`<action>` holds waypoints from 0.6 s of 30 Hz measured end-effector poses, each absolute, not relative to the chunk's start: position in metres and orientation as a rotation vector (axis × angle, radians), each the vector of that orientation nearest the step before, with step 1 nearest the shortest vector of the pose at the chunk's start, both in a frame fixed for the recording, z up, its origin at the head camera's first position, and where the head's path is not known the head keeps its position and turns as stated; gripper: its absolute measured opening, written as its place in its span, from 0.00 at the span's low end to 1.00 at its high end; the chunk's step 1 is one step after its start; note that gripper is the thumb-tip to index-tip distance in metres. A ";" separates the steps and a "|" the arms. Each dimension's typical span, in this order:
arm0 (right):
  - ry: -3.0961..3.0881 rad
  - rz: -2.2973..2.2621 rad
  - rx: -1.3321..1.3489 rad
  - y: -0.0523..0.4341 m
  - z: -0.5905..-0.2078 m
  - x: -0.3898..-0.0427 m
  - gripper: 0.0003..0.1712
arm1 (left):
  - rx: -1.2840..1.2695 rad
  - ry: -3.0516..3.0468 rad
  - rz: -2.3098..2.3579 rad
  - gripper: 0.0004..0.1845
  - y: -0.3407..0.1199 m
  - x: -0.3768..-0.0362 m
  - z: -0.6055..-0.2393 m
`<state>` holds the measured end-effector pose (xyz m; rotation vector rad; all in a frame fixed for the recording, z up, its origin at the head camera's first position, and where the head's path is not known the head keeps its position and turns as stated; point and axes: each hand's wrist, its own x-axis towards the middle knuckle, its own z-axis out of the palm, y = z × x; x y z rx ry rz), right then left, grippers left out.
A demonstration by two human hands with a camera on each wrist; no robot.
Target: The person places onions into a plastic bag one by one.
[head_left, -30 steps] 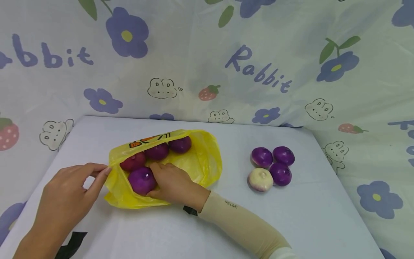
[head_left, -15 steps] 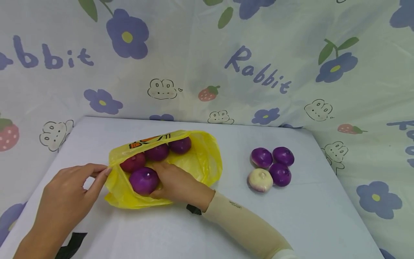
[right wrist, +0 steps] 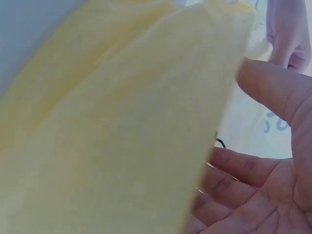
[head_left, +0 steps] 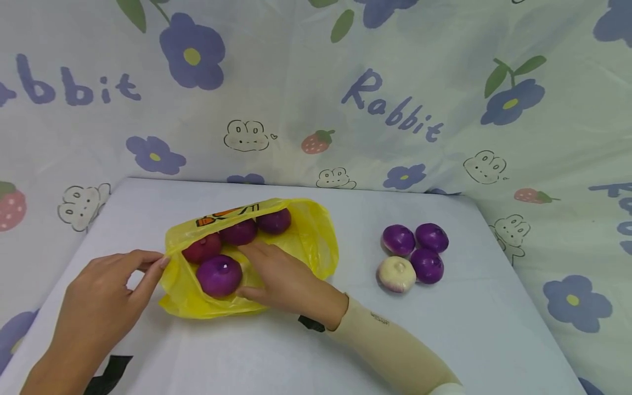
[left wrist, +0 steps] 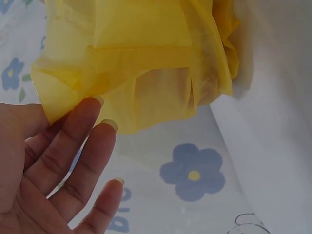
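A yellow plastic bag [head_left: 314,238] lies on its side with its mouth facing me. Inside, a purple onion [head_left: 219,276] sits at the front left, with a redder onion [head_left: 202,248] and two more purple onions behind it. My left hand [head_left: 106,296] pinches the bag's left edge between thumb and index finger; in the left wrist view its other fingers are spread loosely. My right hand [head_left: 288,280] reaches over the bag's mouth, thumb and fingers apart, just right of the front onion. In the right wrist view, yellow plastic hides part of the fingers.
To the right on the white table [head_left: 494,334], three purple onions [head_left: 427,266] and a pale onion [head_left: 397,274] stand in a cluster. Black tape pieces [head_left: 112,373] mark the table's near side. A patterned curtain [head_left: 296,82] hangs behind.
My right hand has let go of the front purple onion and drawn back to the right. The onion has shifted slightly right. My left hand stays at the bag's edge.
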<state>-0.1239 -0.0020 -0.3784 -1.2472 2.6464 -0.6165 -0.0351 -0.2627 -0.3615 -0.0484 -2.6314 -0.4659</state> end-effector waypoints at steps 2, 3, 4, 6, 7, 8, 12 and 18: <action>2.648 -0.618 -1.257 0.001 -0.376 -0.121 0.47 | -0.053 -2.628 -0.470 0.13 -0.263 -0.035 -0.361; 2.647 -0.616 -1.258 0.003 -0.374 -0.120 0.47 | -0.056 -2.624 -0.469 0.13 -0.263 -0.034 -0.361; 2.648 -0.612 -1.260 0.005 -0.372 -0.119 0.47 | -0.059 -2.621 -0.470 0.13 -0.263 -0.034 -0.360; 2.649 -0.610 -1.258 0.009 -0.368 -0.116 0.46 | -0.061 -2.623 -0.471 0.13 -0.263 -0.034 -0.361; 2.651 -0.608 -1.258 0.011 -0.366 -0.115 0.46 | -0.063 -2.623 -0.470 0.13 -0.263 -0.035 -0.361; 2.651 -0.604 -1.258 0.013 -0.364 -0.113 0.46 | -0.063 -2.626 -0.471 0.13 -0.264 -0.035 -0.362; 2.617 -0.609 -1.227 0.023 -0.357 -0.108 0.46 | -0.063 -2.632 -0.473 0.13 -0.265 -0.035 -0.363; 2.530 -0.632 -1.218 0.038 -0.354 -0.098 0.44 | -0.059 -2.637 -0.467 0.13 -0.266 -0.036 -0.362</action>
